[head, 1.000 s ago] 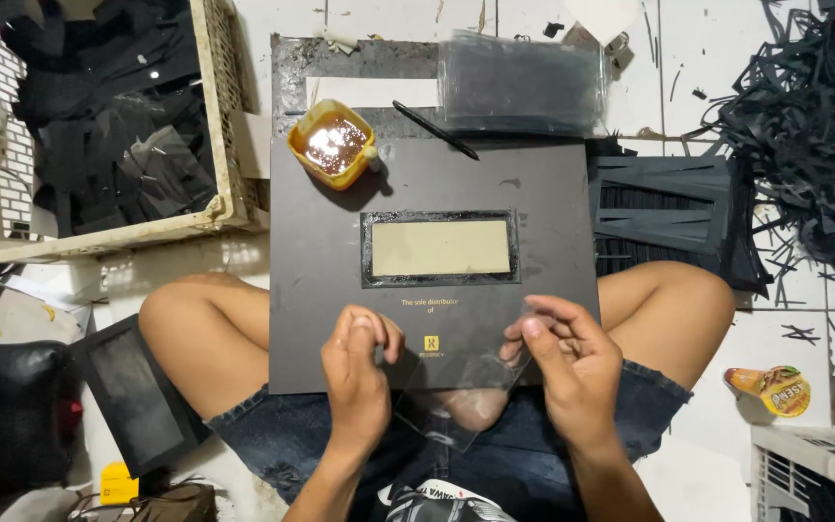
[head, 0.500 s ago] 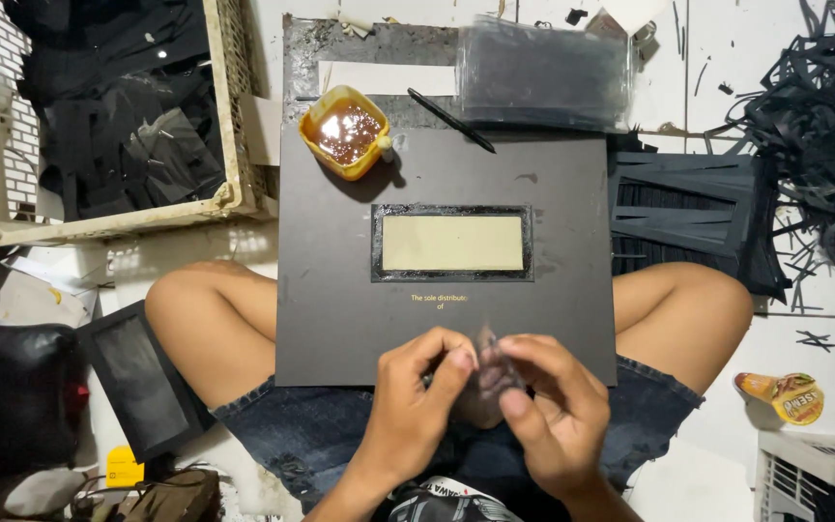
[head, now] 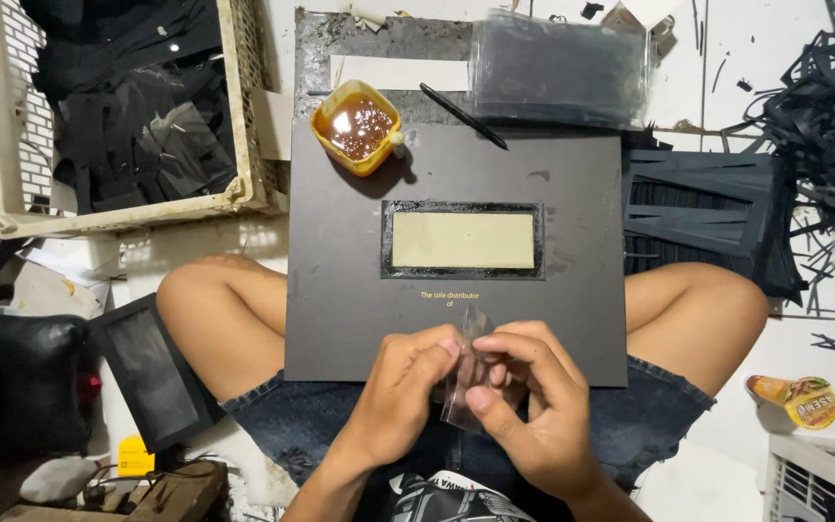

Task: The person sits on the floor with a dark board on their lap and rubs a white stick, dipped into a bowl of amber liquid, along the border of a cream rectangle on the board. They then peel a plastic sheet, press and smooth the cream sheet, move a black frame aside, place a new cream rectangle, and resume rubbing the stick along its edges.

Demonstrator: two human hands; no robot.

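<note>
hands meet over the lap; left hand [head: 406,391] and right hand [head: 532,406] pinch a clear plastic piece [head: 466,382] between fingertips. it hangs just above the near edge of the dark board [head: 340,290]; yellow glue cup [head: 357,126] sits at the board's far corner.

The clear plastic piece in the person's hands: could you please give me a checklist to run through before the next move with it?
1. Clear plastic piece pinched in both the left hand and the right hand: ok.
2. Plastic piece flat and uncreased: not ok, it looks crumpled between the fingers.
3. Dark board resting steady across the lap: ok.
4. Rectangular window in the board uncovered and free of clutter: ok.
5. Yellow tub of amber glue upright at the board's far left corner: ok.
6. Glue already spread around the window frame: cannot tell.
</note>
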